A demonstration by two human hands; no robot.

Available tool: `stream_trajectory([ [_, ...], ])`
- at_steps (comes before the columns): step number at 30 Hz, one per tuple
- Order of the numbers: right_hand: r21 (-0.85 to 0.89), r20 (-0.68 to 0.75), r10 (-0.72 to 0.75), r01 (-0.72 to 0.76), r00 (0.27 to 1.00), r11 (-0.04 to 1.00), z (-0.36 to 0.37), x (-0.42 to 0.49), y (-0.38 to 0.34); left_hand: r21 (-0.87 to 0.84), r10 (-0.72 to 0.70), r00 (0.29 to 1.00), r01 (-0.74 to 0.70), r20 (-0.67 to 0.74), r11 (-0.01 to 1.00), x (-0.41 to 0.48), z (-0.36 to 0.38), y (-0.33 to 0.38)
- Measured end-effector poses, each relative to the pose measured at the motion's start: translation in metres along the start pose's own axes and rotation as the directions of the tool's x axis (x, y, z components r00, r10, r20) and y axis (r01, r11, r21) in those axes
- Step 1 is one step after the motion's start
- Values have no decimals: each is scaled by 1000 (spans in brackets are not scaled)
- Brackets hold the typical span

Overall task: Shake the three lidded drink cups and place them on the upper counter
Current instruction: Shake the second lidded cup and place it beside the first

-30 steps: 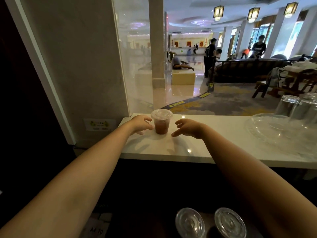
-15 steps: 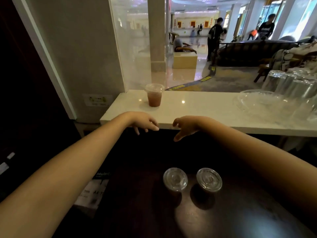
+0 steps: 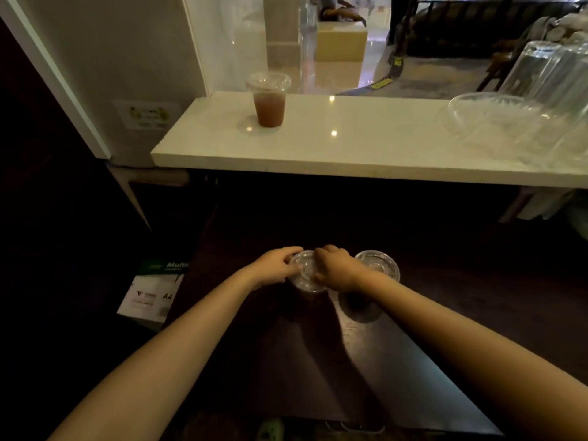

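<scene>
**Gripping the left lidded cup (image 3: 305, 271) with both hands**

Your left hand (image 3: 276, 268) curls around the left side of that cup's clear lid, fingers reaching over the far rim. Your right hand (image 3: 335, 271) closes on the opposite side of the same lid, knuckles up, so both hands hold the one cup between them. The cup stands upright on the dark lower table (image 3: 413, 361); its body is mostly hidden under your hands.

The right lidded cup (image 3: 379, 265) stands just beside it on the same table, close to your right wrist, and you are not holding it.

The reddish drink cup (image 3: 269, 101) stands upright, lid on, toward the left end of the white upper counter (image 3: 366, 144), well apart from your hands.

A clear glass bowl (image 3: 490, 120) and upturned glasses (image 3: 547, 68) sit at the counter's right end. An A4 paper box (image 3: 152, 292) lies on the floor left of the table.
</scene>
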State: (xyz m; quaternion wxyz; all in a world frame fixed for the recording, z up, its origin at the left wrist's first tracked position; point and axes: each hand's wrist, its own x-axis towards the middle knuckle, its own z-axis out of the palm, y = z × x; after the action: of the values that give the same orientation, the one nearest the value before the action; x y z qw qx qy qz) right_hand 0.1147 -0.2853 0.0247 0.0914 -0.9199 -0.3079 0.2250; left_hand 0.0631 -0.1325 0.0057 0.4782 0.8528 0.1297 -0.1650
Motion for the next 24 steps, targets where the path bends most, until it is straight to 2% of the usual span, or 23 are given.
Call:
stream_trajectory([
  [4,152,-153,-13,36,988,988,27,-8,-1,-169,29,994,-47,-108,985,-10,8,-23],
  [9,442,-310,11,134,951,887,63,-12,-20,-234,4,951,-80,-310,969,-32,14,-46],
  [13,655,-376,88,197,923,730,82,-1,-43,-373,-82,882,-111,-464,921,-36,35,-50],
  [16,800,-390,187,231,902,554,94,2,-51,-468,-164,783,-177,-600,866,-36,54,-46],
  [19,831,-400,209,257,892,493,99,5,-51,-429,-167,712,-205,-682,880,-34,62,-50],
  [24,835,-410,217,269,886,480,102,9,-50,-415,-169,704,-194,-690,889,-28,63,-55],
])
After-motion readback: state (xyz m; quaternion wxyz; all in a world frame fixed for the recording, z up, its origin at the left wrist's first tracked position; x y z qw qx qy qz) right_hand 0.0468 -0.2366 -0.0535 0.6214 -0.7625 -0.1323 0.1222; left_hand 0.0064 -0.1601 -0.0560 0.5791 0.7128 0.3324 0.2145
